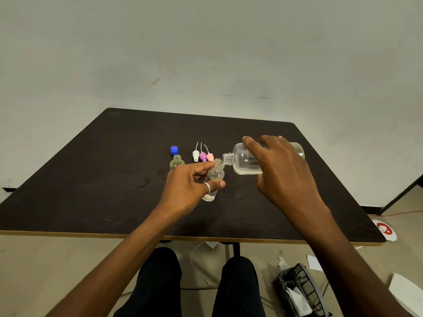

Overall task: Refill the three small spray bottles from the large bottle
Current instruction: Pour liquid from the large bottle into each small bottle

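A small clear bottle (214,179) is tilting just above the desk (91,179), with the left hand (187,186) gripping it between curled fingers and thumb. The right hand (281,170) is gripping the large bottle (242,156) and tipping it almost level, neck to neck. With both mouths so narrow, a wobble or overtipping is risking spillage towards the three spray heads (202,155) and blue cap (174,150).
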Demonstrator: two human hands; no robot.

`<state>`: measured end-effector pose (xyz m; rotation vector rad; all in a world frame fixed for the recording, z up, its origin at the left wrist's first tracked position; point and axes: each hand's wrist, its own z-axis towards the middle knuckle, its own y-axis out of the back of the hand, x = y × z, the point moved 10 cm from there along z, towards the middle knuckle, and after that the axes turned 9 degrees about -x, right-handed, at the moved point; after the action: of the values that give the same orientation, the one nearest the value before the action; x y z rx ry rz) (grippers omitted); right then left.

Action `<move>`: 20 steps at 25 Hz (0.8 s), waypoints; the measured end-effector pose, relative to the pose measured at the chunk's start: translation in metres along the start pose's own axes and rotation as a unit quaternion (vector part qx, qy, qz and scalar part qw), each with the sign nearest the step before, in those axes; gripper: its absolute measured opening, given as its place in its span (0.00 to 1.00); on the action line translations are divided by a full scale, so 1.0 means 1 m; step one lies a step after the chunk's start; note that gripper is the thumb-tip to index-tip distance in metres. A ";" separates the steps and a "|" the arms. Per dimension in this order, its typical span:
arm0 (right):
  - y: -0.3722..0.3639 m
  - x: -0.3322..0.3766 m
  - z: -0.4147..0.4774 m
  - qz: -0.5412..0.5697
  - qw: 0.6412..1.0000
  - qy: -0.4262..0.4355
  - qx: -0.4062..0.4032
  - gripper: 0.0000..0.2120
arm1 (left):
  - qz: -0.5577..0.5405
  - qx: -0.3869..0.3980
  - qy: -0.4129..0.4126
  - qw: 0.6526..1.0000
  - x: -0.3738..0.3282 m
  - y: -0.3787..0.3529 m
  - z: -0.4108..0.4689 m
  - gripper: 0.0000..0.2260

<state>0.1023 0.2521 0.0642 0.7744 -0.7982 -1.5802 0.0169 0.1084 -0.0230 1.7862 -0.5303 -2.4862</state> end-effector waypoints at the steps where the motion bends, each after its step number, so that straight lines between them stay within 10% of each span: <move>1: 0.000 0.000 0.000 -0.001 1.000 0.000 0.000 0.39 | 0.001 0.000 0.000 1.000 0.000 0.000 0.000 0.27; 20: 0.000 0.001 -0.001 -0.001 1.000 0.002 -0.008 0.38 | -0.006 0.003 -0.003 1.000 0.000 -0.001 -0.001 0.26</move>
<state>0.1028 0.2510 0.0640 0.7676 -0.7817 -1.5845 0.0176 0.1090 -0.0234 1.7898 -0.5293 -2.5004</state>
